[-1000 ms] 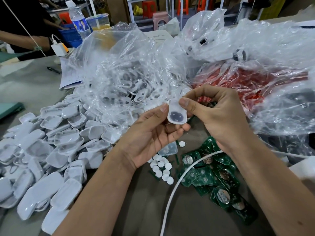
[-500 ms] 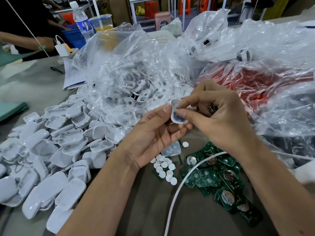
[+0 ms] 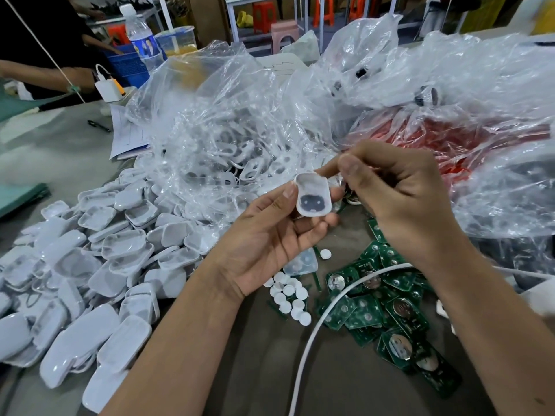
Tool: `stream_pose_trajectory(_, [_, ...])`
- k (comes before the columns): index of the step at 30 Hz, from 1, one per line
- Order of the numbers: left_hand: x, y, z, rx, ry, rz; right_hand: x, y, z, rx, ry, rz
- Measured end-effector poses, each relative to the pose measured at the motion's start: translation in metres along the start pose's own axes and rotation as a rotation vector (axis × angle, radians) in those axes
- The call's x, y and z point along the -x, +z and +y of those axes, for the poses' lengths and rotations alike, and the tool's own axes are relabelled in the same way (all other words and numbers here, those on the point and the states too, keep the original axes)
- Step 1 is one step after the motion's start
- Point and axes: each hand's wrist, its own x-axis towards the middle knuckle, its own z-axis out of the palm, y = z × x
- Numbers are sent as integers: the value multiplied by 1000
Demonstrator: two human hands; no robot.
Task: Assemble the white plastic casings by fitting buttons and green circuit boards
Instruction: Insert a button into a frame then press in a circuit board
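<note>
The left hand [image 3: 270, 235] grips a smooth, rounded white casing [image 3: 313, 195], hollow side up, at centre. The right hand [image 3: 402, 202], at its 3 o'clock, pinches small metallic pieces I cannot identify. Glossy casings [image 3: 99, 265] crowd 9 o'clock; flat green circuit boards [image 3: 387, 310] and round white buttons [image 3: 288, 292] lie at 6, crinkled plastic bags [image 3: 240, 121] at 12.

Casings [image 3: 99, 265] left (boards [image 3: 378, 307] right)

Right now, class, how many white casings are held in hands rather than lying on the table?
1. The casing sits open side up between the thumb and fingers of the left hand. The right hand, curled beside it, shows no casing, though it may hide something.
</note>
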Motion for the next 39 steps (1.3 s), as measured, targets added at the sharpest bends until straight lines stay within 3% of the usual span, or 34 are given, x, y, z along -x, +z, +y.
stream_pose_trajectory(5, [-1, 1, 1, -4, 20, 6, 0, 3, -1, 39, -15, 84])
stream_pose_trajectory(13, [-1, -2, 1, 44, 26, 20, 1, 8, 1, 241, -98, 17])
stream_pose_trajectory(28, [0, -3, 3, 80, 27, -50, 1, 9, 3, 278, -223, -3])
stream_pose_trajectory(34, [0, -3, 4, 120, 36, -66, 1, 12, -3, 204, -188, 38])
stream_pose_trajectory(39, [3, -3, 6, 198, 53, -144, 0, 9, 4, -53, -4, 145])
